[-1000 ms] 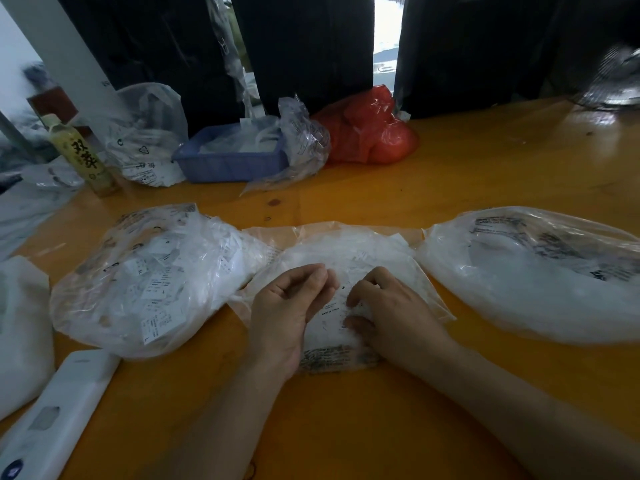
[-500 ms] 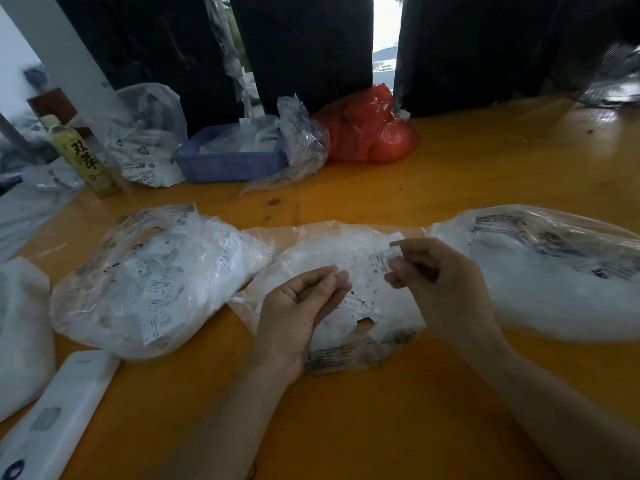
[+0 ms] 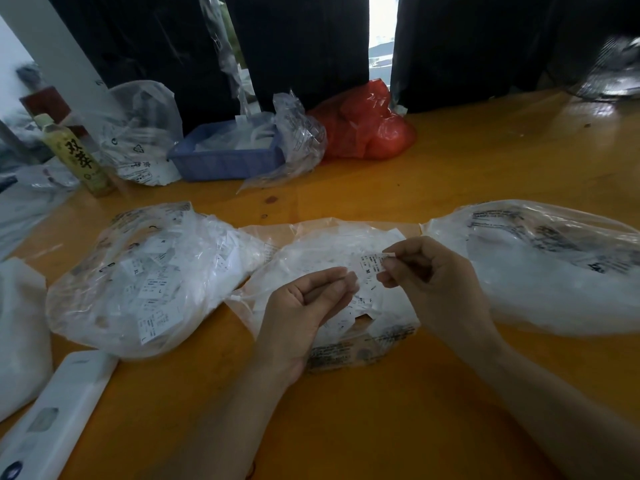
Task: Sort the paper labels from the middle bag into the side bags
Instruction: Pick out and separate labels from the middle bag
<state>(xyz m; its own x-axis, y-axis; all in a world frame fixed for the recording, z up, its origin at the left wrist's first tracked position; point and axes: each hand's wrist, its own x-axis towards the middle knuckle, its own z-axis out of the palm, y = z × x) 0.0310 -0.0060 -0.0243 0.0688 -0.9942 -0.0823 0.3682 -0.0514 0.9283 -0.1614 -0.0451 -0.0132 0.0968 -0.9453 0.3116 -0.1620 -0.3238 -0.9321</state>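
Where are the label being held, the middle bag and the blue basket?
label (image 3: 371, 268): head view, on its printed face left of the pinching fingers.
middle bag (image 3: 318, 247): head view, on its upper plastic.
blue basket (image 3: 225, 162): head view, on its front wall.

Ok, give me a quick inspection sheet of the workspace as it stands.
Surface: orange wooden table.
Job's things: middle bag of labels, left bag, right bag; label marked M.
Clutter: bottle, blue basket, red bag, white device.
Hands: right hand pinches the label; left hand loosely curled, holds nothing.
Cables: nothing seen.
Surroundings: dark curtains.
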